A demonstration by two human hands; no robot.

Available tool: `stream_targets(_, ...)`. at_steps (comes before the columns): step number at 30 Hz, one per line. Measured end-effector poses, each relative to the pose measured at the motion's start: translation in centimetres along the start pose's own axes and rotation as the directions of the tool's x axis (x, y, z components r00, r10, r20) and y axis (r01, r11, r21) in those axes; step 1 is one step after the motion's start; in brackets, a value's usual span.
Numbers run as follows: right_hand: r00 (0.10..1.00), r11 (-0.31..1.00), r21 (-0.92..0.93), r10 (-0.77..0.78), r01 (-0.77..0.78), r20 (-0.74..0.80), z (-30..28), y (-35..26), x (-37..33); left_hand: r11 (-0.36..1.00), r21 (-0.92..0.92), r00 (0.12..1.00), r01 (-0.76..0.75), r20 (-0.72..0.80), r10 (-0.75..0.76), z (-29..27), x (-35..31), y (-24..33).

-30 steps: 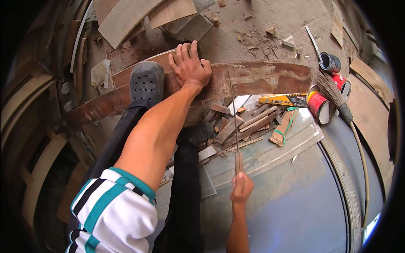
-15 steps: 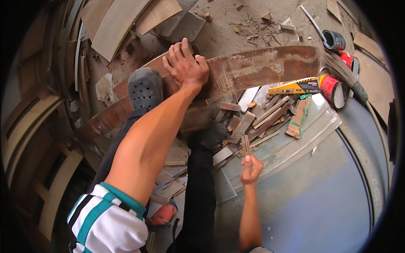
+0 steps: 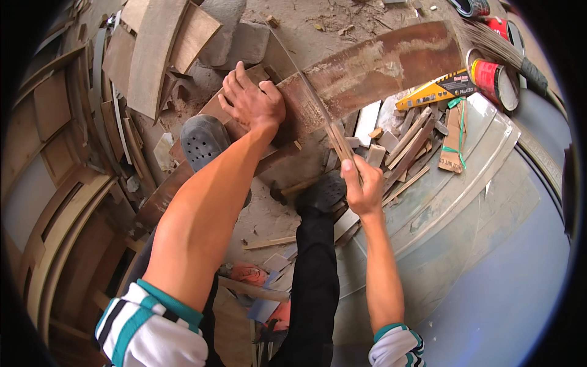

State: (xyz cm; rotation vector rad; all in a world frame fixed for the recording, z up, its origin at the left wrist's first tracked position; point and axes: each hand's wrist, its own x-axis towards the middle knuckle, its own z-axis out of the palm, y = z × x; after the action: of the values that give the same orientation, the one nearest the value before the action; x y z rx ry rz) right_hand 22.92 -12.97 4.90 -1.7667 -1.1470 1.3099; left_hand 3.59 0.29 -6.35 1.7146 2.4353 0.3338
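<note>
A long curved brown board [image 3: 391,64] with worn, patchy paint lies across the ground in front of me. My left hand [image 3: 255,105] presses down on it with fingers spread, beside a grey clog [image 3: 205,144] on my left foot, which stands on the board. My right hand [image 3: 365,186] is wrapped around the wooden handle of a handsaw [image 3: 315,98]. Its thin blade slants up and left across the board, to the right of my left hand. How deep the blade sits in the wood cannot be made out.
Wood offcuts [image 3: 409,137] lie heaped right of my right foot, beside a yellow-and-black box [image 3: 431,92] and a red can [image 3: 492,79]. A large glass-like sheet [image 3: 446,244] spreads at the right. Curved panels [image 3: 156,52] and stone blocks [image 3: 241,44] stand far left.
My right hand has moved up and away from me, bringing the saw handle close to the board's near edge. My left hand stays on the board. The whole view has shifted slightly.
</note>
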Motion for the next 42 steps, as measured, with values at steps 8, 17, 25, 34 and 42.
stream_targets(8,0.986,0.985,-0.08,0.155,-0.15,0.066,-5.0,-1.2,-7.9,1.0,0.007,1.0,-0.024,-0.01,0.024,-0.1,-0.1,0.5)
stream_targets(17,0.916,0.904,-0.196,0.398,-0.38,0.058,-7.0,-12.4,-12.1,1.0,0.011,1.0,-0.02,0.006,0.019,-0.1,-0.4,0.7)
stream_targets(25,0.838,0.828,-0.264,0.535,-0.495,0.108,-7.9,-21.2,-5.2,0.999,-0.009,0.983,-0.048,0.179,0.049,-2.0,0.3,-1.1)
stream_targets(34,0.922,0.873,-0.328,0.386,-0.361,0.015,-6.0,-21.9,-5.5,0.965,-0.069,0.45,-0.254,0.874,0.181,-20.8,-2.2,0.8)
stream_targets(42,0.969,0.789,-0.585,0.247,-0.19,0.02,-4.8,-21.7,-3.1,0.576,-0.261,0.513,0.775,0.793,-0.33,-25.0,-11.3,8.6)
